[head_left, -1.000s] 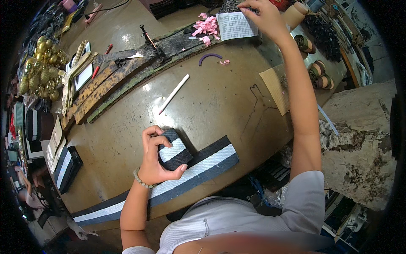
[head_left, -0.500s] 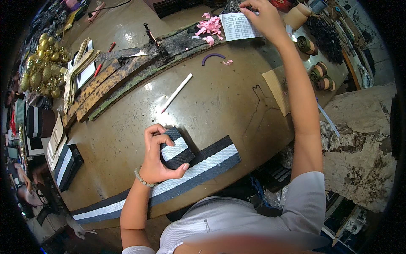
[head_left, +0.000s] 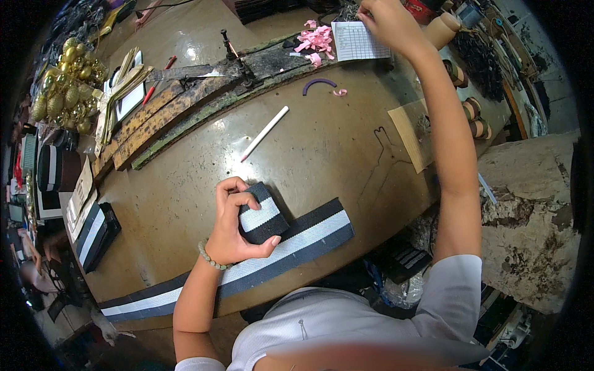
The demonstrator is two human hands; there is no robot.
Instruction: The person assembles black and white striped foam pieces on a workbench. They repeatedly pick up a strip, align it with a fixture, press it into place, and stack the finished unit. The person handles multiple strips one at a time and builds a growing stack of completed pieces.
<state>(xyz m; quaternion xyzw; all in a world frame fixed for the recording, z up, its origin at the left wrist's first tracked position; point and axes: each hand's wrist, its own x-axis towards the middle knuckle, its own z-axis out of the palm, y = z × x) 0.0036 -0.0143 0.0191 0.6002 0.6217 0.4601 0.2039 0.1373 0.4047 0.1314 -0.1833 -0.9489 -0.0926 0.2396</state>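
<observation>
Head view: left hand (head_left: 232, 226) grasps folded striped band (head_left: 262, 213); right hand (head_left: 387, 21) pinching gridded sheet (head_left: 359, 42), fingertips cropped.

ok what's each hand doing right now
Left hand: closed on the folded end of the striped webbing.
Right hand: on the gridded paper sheet; grip unclear.

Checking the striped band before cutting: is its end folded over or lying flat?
Folded: the left hand holds the striped band end doubled back in a loop, while the rest lies flat along the table edge.
</observation>
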